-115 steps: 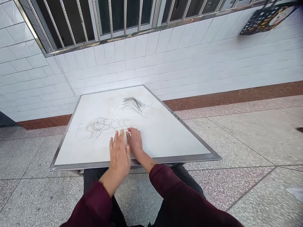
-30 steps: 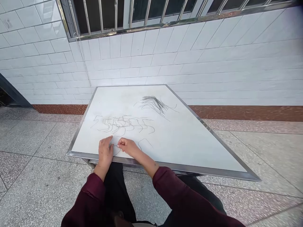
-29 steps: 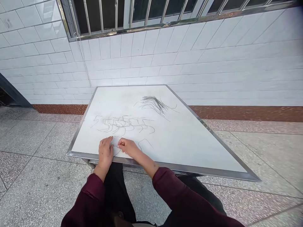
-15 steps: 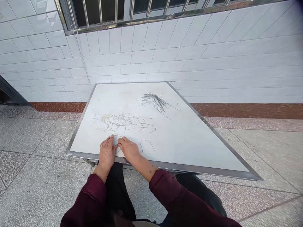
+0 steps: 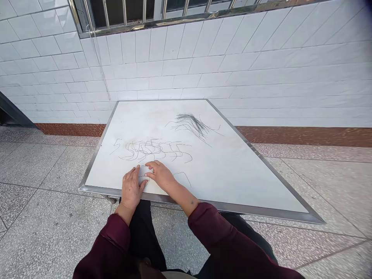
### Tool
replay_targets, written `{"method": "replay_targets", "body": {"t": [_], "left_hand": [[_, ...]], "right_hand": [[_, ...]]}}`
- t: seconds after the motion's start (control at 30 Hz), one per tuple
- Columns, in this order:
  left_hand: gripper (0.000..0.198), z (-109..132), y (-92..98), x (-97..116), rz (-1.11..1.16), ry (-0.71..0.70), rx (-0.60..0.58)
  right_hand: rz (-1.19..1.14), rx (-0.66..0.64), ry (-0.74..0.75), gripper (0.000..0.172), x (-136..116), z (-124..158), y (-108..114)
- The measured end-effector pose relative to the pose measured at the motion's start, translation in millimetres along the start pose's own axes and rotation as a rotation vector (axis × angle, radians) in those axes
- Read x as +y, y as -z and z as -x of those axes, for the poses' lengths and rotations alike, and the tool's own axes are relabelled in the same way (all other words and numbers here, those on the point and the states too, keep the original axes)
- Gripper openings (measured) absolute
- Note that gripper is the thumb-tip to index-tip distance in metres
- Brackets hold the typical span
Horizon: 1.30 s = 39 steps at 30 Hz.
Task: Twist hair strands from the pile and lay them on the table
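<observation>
Thin dark strands, like wire or thread, lie on a white tabletop (image 5: 238,170). My left hand (image 5: 132,188) rests near the front edge, fingers stretched out and thumb apart. To its right, my right hand (image 5: 162,176) has its thumb and fingers spread, with nothing visibly gripped. Between the hands lies a bent strand (image 5: 142,176), partly hidden by them. Another curved strand (image 5: 184,175) sits just right of my right hand. Beyond both hands stretches a row of overlapping bent strands (image 5: 154,150), some shaped like a 5.
A loose bundle of straighter strands (image 5: 194,123) lies towards the back of the table. The tabletop has a grey metal rim (image 5: 261,214). Behind stands a white tiled wall (image 5: 174,69) with a barred window (image 5: 145,15). Speckled tiles (image 5: 52,217) cover the floor.
My right hand has moved slightly away from me and its thumb and fingers have spread apart. The left thumb has shifted a little; the rest of that hand stays in place.
</observation>
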<state>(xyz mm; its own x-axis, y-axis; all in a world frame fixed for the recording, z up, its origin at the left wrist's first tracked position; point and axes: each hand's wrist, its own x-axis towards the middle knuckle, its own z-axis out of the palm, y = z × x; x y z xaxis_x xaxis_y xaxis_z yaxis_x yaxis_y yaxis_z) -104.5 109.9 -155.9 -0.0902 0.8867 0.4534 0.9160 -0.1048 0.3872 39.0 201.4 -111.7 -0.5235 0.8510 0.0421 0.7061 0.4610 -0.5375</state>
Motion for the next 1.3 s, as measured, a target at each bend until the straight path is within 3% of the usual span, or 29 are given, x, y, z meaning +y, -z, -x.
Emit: {"method": "replay_targets", "body": {"t": [0.23, 0.4, 0.57, 0.8, 1.1, 1.3], "left_hand": [[0.049, 0, 2.9, 3, 0.021, 0.009, 0.012], [0.063, -1, 4.1, 5, 0.000, 0.014, 0.008], [0.061, -1, 5.0, 6, -0.010, 0.014, -0.010], [0.072, -2, 3.9, 6, -0.006, 0.017, -0.029], [0.072, -5, 2.5, 12, 0.050, 0.119, -0.041], [0.072, -4, 3.4, 11, 0.080, 0.112, -0.033]], "right_hand": [[0.042, -0.046, -0.002, 0.027, 4, -5, -4], [0.066, -0.078, 0.010, 0.031, 7, -5, 0], [0.101, -0.114, 0.044, 0.035, 10, -5, 2], [0.179, -0.077, 0.072, 0.037, 2, 0, -4], [0.217, -0.033, 0.095, 0.031, 1, 2, -8], [0.182, -0.060, 0.136, 0.027, -4, -18, -5]]}}
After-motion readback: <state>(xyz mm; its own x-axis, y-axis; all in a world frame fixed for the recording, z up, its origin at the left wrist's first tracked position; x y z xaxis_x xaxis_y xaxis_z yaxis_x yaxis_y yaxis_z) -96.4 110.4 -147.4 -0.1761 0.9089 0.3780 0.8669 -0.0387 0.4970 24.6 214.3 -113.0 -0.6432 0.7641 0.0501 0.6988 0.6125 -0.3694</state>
